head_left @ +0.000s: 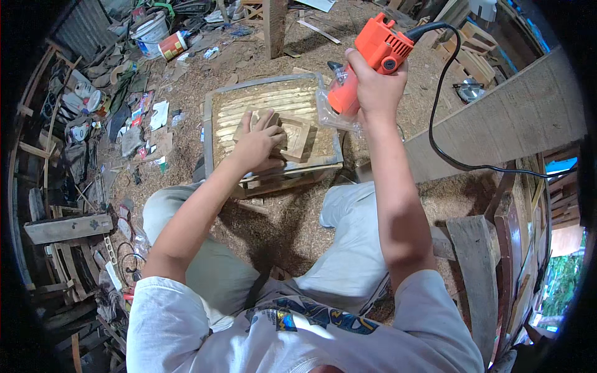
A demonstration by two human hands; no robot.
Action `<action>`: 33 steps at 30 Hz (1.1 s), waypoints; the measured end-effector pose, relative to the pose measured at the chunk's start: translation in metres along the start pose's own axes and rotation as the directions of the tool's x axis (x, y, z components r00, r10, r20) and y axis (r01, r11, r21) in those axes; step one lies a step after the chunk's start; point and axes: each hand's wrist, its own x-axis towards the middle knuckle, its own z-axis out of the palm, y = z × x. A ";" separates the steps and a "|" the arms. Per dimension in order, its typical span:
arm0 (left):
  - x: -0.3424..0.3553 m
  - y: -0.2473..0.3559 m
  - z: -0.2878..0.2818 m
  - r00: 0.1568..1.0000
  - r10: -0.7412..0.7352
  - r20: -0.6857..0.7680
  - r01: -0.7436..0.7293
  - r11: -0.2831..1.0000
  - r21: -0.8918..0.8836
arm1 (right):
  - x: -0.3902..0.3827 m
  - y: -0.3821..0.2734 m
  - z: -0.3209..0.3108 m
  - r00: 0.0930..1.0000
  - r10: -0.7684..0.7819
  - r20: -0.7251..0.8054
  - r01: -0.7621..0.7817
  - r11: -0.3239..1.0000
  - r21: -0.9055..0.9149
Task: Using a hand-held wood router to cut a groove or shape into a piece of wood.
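My right hand [380, 87] is raised at the right of the worktop, wrapped around the body of an orange trim router [384, 46]. The router's clear plastic base [333, 110] hangs over the worktop's right edge, and its bit cannot be made out. Across a small wooden frame [300, 138] with a rectangular recess lies my left hand [256, 142]. Its fingers are spread over the frame's left part and the thumb is near the lower edge, holding it against the worktop. Under the frame is a low, slatted worktop [227, 102] with a grey rim, strewn with sawdust.
A black cord [440, 133] loops from the router toward the right edge. A wide plank [497, 118] slants along the right. Behind the worktop rises a wooden post [274, 31]. Buckets [149, 34] and clutter lie at the left; shavings cover the floor.
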 end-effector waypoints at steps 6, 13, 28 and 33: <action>0.011 -0.001 -0.037 0.986 -0.164 -0.024 0.147 0.936 -0.320 | -0.001 0.000 0.002 0.999 0.012 -0.044 -0.013 1.000 0.000; -0.011 -0.007 -0.023 0.992 -0.104 -0.065 0.092 0.981 -0.170 | -0.004 0.003 0.008 1.000 -0.001 -0.029 0.002 1.000 0.009; -0.015 -0.063 -0.010 0.978 -0.171 0.119 0.196 0.946 -0.257 | -0.021 0.029 0.014 0.990 0.023 0.139 -0.023 1.000 -0.005; -0.026 -0.072 0.012 0.959 -0.237 0.156 0.284 0.807 -0.517 | -0.033 0.036 0.018 0.972 -0.047 0.232 0.062 0.996 -0.061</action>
